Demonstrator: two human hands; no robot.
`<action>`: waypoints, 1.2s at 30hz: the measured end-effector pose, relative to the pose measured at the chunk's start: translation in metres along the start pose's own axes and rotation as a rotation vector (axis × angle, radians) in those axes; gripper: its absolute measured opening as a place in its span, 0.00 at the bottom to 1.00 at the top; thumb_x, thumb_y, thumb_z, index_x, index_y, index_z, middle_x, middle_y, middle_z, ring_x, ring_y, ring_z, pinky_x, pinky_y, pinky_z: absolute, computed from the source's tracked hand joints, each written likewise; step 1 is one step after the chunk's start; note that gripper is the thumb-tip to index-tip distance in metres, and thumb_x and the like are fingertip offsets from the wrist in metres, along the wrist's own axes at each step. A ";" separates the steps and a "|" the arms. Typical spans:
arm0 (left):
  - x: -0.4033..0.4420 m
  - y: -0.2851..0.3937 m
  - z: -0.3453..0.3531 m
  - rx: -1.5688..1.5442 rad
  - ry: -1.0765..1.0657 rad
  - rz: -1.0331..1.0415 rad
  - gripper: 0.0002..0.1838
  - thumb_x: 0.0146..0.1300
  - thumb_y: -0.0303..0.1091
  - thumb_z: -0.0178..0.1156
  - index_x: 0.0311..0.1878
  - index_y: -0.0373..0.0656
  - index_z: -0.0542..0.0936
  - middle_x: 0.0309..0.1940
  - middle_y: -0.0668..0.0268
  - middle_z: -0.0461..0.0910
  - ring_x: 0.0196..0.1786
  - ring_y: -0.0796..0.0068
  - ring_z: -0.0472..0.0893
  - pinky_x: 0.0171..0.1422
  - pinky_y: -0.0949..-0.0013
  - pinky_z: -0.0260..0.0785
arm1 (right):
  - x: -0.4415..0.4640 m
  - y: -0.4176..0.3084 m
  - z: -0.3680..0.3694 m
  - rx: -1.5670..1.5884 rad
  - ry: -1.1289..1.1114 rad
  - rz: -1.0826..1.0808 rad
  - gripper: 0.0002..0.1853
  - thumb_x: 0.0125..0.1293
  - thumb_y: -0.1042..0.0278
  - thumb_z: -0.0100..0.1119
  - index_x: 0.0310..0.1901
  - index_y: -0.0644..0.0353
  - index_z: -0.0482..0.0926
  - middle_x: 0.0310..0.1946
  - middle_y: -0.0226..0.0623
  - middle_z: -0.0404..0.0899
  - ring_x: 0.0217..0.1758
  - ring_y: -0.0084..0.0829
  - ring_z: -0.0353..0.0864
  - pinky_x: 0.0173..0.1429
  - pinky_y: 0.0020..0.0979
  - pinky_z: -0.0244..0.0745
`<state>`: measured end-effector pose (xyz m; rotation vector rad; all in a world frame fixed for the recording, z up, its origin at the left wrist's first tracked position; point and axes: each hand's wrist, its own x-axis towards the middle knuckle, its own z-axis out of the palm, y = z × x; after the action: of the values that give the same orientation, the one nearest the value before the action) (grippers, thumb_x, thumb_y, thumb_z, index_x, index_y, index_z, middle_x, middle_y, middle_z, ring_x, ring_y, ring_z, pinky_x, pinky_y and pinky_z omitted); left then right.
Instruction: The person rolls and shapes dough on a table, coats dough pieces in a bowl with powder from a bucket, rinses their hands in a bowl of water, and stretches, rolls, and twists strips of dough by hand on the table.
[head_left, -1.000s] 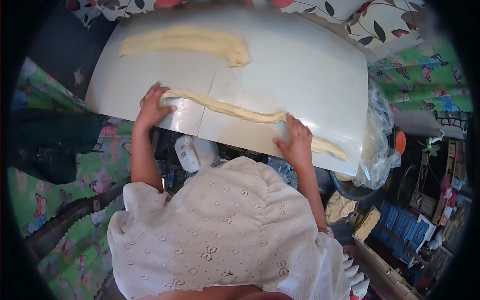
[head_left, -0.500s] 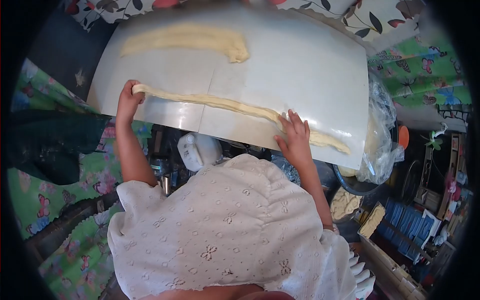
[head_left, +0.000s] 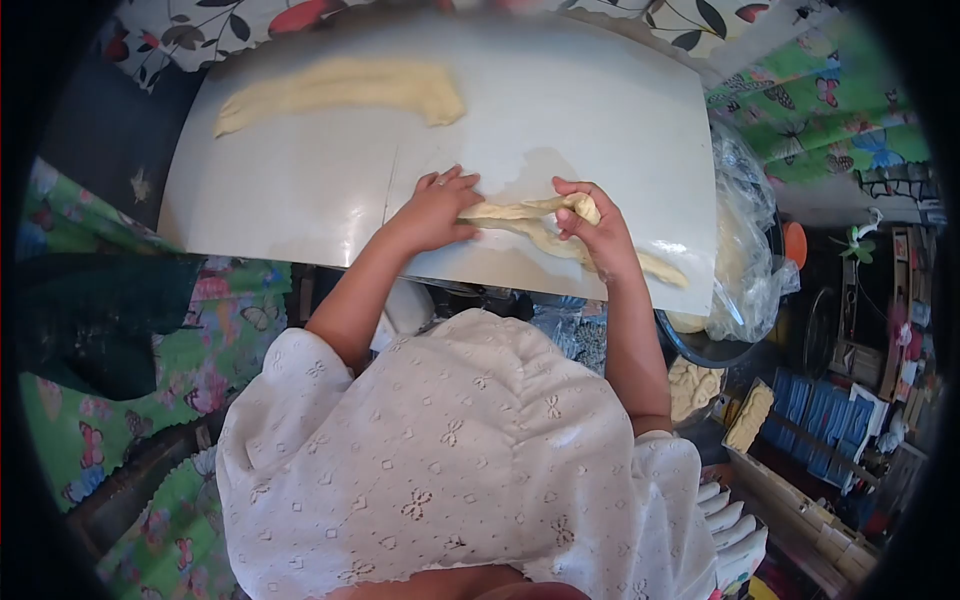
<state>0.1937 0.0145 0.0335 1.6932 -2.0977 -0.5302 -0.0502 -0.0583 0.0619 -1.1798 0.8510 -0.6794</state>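
Note:
A long rope of pale dough (head_left: 545, 238) lies doubled back on itself near the front edge of the white board (head_left: 560, 120). My left hand (head_left: 438, 212) rests over the bend at the rope's left side, fingers stretched out and slightly apart, covering the fold. Pinched between the thumb and fingers of my right hand (head_left: 605, 235) is one end of the rope, raised a little above the other strand. That lower strand runs under my right hand and its tip points out to the right. A wider, flattened dough strip (head_left: 340, 85) lies farther back on the left.
Clear plastic (head_left: 750, 250) covers a dark basin (head_left: 720, 358) holding dough at the board's right end. Below it are another container of dough (head_left: 695, 388) and a wooden crate (head_left: 790, 515). Butterfly-patterned green cloth (head_left: 830, 110) hangs on both sides. A whitish jug (head_left: 408, 308) stands under the front edge.
My left hand has moved right, bringing the rope's left end over to my right hand. The rope went from stretched out to doubled. My right hand now pinches that end.

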 end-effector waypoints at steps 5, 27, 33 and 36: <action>-0.013 -0.019 -0.021 -0.313 -0.026 -0.153 0.21 0.51 0.26 0.65 0.51 0.41 0.77 0.49 0.57 0.78 0.51 0.55 0.77 0.56 0.63 0.69 | -0.009 0.012 -0.032 -0.007 0.219 -0.143 0.15 0.60 0.71 0.65 0.49 0.58 0.77 0.33 0.28 0.78 0.41 0.20 0.74 0.39 0.25 0.74; -0.068 -0.091 -0.085 -0.143 -0.104 -0.303 0.21 0.53 0.24 0.64 0.52 0.42 0.81 0.47 0.60 0.73 0.47 0.65 0.75 0.53 0.68 0.68 | -0.041 0.066 0.002 -1.252 0.038 -0.572 0.24 0.54 0.70 0.62 0.56 0.52 0.76 0.49 0.33 0.77 0.53 0.34 0.72 0.59 0.39 0.65; -0.081 -0.044 -0.074 0.207 -0.085 -0.337 0.34 0.58 0.40 0.62 0.68 0.52 0.65 0.68 0.57 0.60 0.71 0.52 0.58 0.74 0.54 0.43 | -0.044 0.062 0.008 -1.229 0.070 -0.506 0.26 0.60 0.59 0.59 0.61 0.50 0.71 0.60 0.34 0.71 0.67 0.33 0.64 0.72 0.45 0.51; -0.059 -0.014 -0.039 0.124 0.044 -0.078 0.31 0.60 0.45 0.60 0.68 0.53 0.66 0.70 0.59 0.60 0.73 0.56 0.55 0.74 0.53 0.44 | -0.053 0.056 0.007 -1.263 0.077 -0.421 0.28 0.63 0.54 0.56 0.65 0.49 0.66 0.66 0.35 0.66 0.72 0.32 0.59 0.75 0.50 0.41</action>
<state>0.2369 0.0674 0.0562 1.8443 -2.0787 -0.3884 -0.0710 0.0031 0.0197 -2.5262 1.1393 -0.4854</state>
